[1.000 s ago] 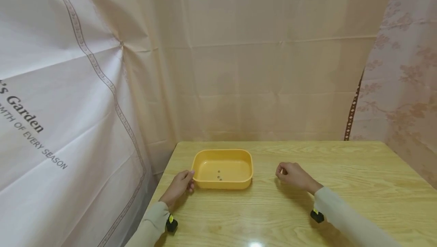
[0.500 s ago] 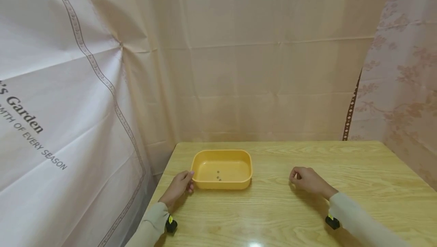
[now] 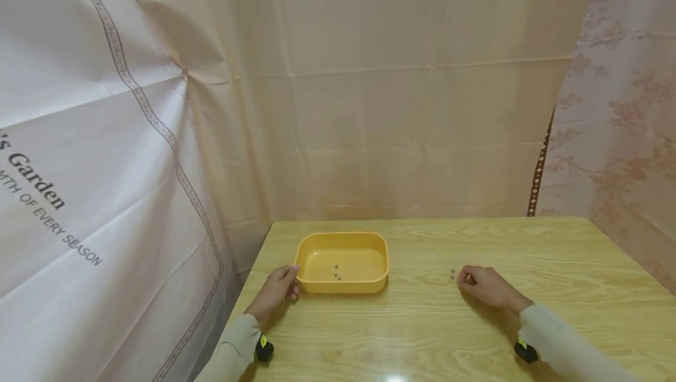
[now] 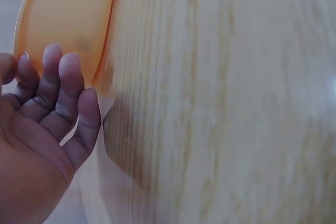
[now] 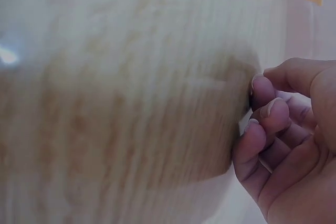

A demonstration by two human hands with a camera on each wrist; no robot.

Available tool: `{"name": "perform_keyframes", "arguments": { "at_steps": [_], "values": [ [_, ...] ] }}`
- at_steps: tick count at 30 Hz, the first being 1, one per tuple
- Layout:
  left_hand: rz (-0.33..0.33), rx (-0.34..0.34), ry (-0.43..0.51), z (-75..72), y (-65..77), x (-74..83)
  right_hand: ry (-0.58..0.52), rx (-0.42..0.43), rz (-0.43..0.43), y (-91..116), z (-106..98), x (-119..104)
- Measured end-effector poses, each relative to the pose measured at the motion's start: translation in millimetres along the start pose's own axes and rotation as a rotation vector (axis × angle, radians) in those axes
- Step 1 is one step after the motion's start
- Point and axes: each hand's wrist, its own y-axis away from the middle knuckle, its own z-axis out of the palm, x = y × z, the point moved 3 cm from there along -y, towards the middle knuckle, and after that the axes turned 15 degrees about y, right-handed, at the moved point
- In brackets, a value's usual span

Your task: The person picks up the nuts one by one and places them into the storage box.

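Observation:
A yellow rectangular basin stands on the wooden table, with several tiny dark pieces on its floor. My left hand grips its left end near the front corner, thumb at the rim. In the left wrist view, the other fingers are loosely bent beside the basin wall. Right of the basin, two tiny dark pieces lie on the table. Just beside them, my right hand is low over the wood, thumb and index tips together. Whether something tiny is between those tips is hidden.
The light wooden table has its far edge against a beige cloth backdrop. A white printed cloth hangs on the left and a floral cloth on the right. Each wrist wears a small black device.
My right hand has moved right and slightly nearer to me, away from the basin. The two tiny pieces now show at its left. My left hand stays at the basin.

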Motion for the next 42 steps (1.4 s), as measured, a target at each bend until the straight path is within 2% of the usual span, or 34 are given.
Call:
{"name": "perform_keyframes", "arguments": {
  "at_steps": [4, 9, 16, 29, 42],
  "values": [
    [-0.003, 0.009, -0.003, 0.8, 1.1, -0.3, -0.013, -0.004, -0.004, 1, 4, 2],
    [0.003, 0.0, -0.006, 1.2, 1.2, -0.7, -0.036, -0.006, 0.03, -1, 4, 3],
    [0.009, -0.001, -0.014, 0.1, 2.8, 0.4, -0.052, 0.014, -0.004, -11, 3, 2],
    [0.01, -0.008, -0.015, -0.8, -0.2, -1.4, -0.04, -0.001, 0.011, -19, 6, 0],
    [0.003, -0.017, -0.013, -1.9, -0.3, -1.9, -0.09, -0.097, 0.081, -17, 1, -5]
  ]
}}
